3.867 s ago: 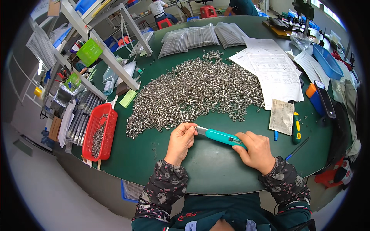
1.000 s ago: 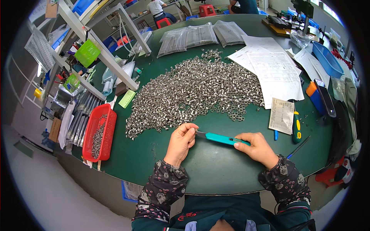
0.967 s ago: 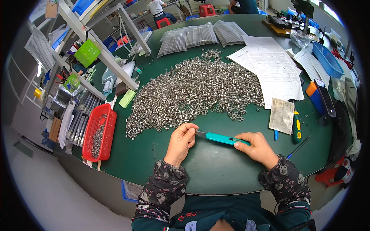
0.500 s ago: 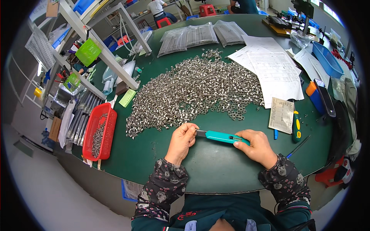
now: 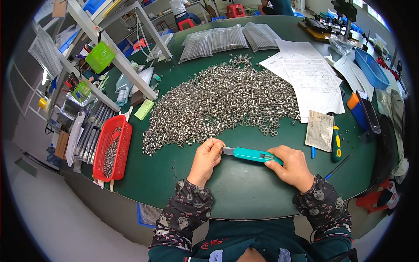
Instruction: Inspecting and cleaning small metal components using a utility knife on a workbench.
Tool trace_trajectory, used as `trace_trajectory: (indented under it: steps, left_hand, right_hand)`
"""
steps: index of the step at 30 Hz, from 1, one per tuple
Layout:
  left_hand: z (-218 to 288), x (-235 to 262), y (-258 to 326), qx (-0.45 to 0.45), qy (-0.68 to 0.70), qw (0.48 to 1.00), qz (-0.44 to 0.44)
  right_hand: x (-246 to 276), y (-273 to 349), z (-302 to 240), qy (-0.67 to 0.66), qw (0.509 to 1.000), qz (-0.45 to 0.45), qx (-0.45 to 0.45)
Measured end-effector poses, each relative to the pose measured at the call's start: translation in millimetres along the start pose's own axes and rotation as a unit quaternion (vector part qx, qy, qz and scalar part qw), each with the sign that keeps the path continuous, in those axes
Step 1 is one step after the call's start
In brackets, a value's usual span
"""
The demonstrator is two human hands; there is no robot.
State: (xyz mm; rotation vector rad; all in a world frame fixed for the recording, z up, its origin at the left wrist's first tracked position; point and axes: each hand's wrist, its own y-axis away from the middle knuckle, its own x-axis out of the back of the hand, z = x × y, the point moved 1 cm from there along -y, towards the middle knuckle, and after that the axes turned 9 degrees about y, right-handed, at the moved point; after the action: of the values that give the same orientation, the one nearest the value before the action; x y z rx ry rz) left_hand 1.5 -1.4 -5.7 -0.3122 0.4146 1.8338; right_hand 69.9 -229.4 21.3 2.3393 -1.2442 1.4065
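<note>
The teal cutter (image 5: 249, 154) is at twelve o'clock from me, clasped in my right hand (image 5: 291, 167), its blade at the fingertips of my left hand (image 5: 206, 160), which pinches a small piece too hidden to identify. From the cutter, heaped metal rings (image 5: 222, 102) lie toward eleven, the red basket (image 5: 124, 150) at nine.

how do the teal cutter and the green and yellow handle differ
The teal cutter is held in the right hand; the green and yellow handle lies on the table. The cutter runs roughly left to right; the handle points away from the person. The cutter's body is mostly teal; the handle mixes dark green and yellow. Both are long and narrow.
</note>
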Motion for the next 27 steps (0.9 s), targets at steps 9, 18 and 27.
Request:
trace_trajectory:
  steps: [9,18,27]
  left_hand:
    - [-2.3,4.4,0.1,0.001,-0.002,1.0,-0.003]
    - [-1.0,5.3,-0.3,0.015,-0.009,1.0,-0.011]
    - [4.2,2.6,1.7,0.039,-0.02,0.999,-0.028]
  right_hand:
    - [-0.4,0.3,-0.8,0.018,0.999,0.011,0.024]
    - [0.7,-0.2,-1.2,0.019,0.999,0.021,0.034]
    - [5.0,0.2,-2.7,0.049,0.996,0.042,0.06]
